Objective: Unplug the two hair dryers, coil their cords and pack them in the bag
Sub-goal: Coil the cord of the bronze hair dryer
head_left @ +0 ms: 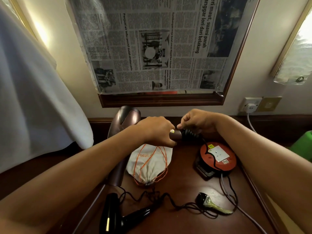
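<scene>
The table [182, 188] is dark polished wood with a soft sheen. The bag [148, 164] is matt off-white cloth. Both hair dryers look plastic: the brown one [125, 119] glossy, the black one [109, 215] smooth. Newsprint [152, 44] is matt paper.

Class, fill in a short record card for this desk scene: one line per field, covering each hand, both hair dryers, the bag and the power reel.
left hand: grips the handle of the brown hair dryer
right hand: pinches the black cord coil at the handle's end
black hair dryer: lies on the wooden desk, cord loose, untouched
drawstring bag: white with orange strings, neck gathered, nothing going in yet
extension reel: red, on the desk right of the bag
wall plug: white, in the socket
</scene>
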A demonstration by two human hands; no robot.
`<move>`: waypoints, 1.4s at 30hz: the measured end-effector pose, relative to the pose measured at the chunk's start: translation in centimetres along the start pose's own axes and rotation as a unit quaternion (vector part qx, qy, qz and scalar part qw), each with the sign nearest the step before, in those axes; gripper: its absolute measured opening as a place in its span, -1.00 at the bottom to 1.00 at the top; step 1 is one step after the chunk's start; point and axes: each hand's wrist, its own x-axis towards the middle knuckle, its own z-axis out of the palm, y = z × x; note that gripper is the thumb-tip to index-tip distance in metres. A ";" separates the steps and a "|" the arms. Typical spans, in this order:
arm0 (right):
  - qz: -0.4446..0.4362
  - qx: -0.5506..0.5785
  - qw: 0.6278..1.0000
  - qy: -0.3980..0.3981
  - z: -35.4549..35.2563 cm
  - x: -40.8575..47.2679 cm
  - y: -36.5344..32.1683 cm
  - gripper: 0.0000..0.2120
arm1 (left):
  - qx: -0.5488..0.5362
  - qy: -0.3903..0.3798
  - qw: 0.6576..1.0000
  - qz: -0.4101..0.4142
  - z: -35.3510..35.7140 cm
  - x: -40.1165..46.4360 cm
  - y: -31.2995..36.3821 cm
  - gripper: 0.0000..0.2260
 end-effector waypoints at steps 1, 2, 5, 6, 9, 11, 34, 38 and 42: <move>-0.005 -0.010 1.000 0.005 -0.1 -0.2 -0.4 -0.80 | 0.007 -0.001 1.000 -0.004 0.1 0.1 0.0 -0.73; -0.009 -0.019 1.000 0.013 -0.2 -0.4 -0.8 -0.79 | 0.012 -0.004 1.000 -0.011 0.2 0.2 0.0 -0.70; -0.046 -0.057 0.996 0.053 0.0 -1.0 -1.6 -0.77 | 0.000 -0.015 0.999 -0.037 0.9 0.7 -0.2 -0.68; -0.062 -0.083 0.992 0.069 0.3 -1.3 -1.8 -0.79 | -0.008 -0.016 0.999 -0.047 1.1 0.8 -0.3 -0.68; -0.095 -0.163 0.976 0.105 1.2 -1.9 -2.0 -0.86 | -0.021 -0.023 0.997 -0.073 1.8 1.2 -0.9 -0.71; -0.107 -0.185 0.970 0.112 2.0 -2.4 -1.8 -0.88 | -0.028 -0.031 0.996 -0.082 2.0 1.5 -1.4 -0.76; -0.221 -0.312 0.886 0.263 7.0 -3.3 4.0 -0.69 | -0.114 -0.076 0.988 -0.074 4.6 1.4 -1.2 -0.61; -0.221 -0.303 0.889 0.261 7.0 -3.6 4.3 -0.74 | -0.139 0.048 0.986 -0.079 5.7 -0.5 -1.3 -0.48; -0.223 -0.299 0.883 0.284 7.4 -3.6 5.0 -0.74 | -0.207 0.193 0.949 -0.142 7.2 -3.1 -1.5 -0.43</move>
